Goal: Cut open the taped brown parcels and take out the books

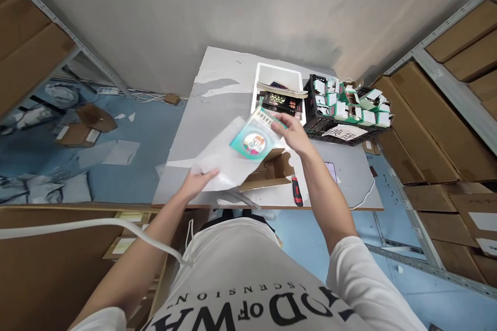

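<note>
My left hand (198, 182) pinches the near edge of a translucent white foam sheet or pouch (217, 163) above the table. A teal booklet (248, 134) with a cartoon figure in a white circle lies against the white sheet. Closed on its upper right corner is my right hand (289, 132). Whether the booklet is inside the pouch or on top of it, I cannot tell. Below my hands stands an open cardboard box (274, 170). A red and black utility knife (297, 191) rests on the table to the right of this box.
A white tray (257, 85) holding books sits at the back of the table (205, 93). Right of it, a black crate (326, 132) is packed with green and white boxes. A phone (331, 170) lies near my right forearm. Shelves with cartons (423, 129) flank the table.
</note>
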Tool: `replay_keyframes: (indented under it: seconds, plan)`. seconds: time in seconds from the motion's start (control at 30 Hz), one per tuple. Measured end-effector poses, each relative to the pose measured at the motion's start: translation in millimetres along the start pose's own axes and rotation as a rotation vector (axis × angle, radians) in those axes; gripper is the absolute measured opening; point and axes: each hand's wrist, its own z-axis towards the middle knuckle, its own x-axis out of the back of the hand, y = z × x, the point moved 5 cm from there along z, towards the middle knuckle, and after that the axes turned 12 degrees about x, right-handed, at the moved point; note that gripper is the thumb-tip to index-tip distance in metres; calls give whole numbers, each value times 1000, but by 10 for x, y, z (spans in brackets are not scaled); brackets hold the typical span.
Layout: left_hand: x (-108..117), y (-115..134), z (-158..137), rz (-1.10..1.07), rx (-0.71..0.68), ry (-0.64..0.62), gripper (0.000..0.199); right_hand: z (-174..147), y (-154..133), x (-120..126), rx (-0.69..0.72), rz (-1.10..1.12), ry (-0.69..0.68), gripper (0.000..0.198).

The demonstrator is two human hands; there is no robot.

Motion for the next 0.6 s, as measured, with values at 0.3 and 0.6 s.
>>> replay_keyframes:
  seconds: [0.3, 0.6]
  plan:
    - [524, -587, 637, -91, 330, 294, 43, -184, 361, 277, -190, 156, 306, 52]
    - [255, -372, 379, 254, 82, 673, 92, -468, 645, 63, -340, 249, 243, 50]
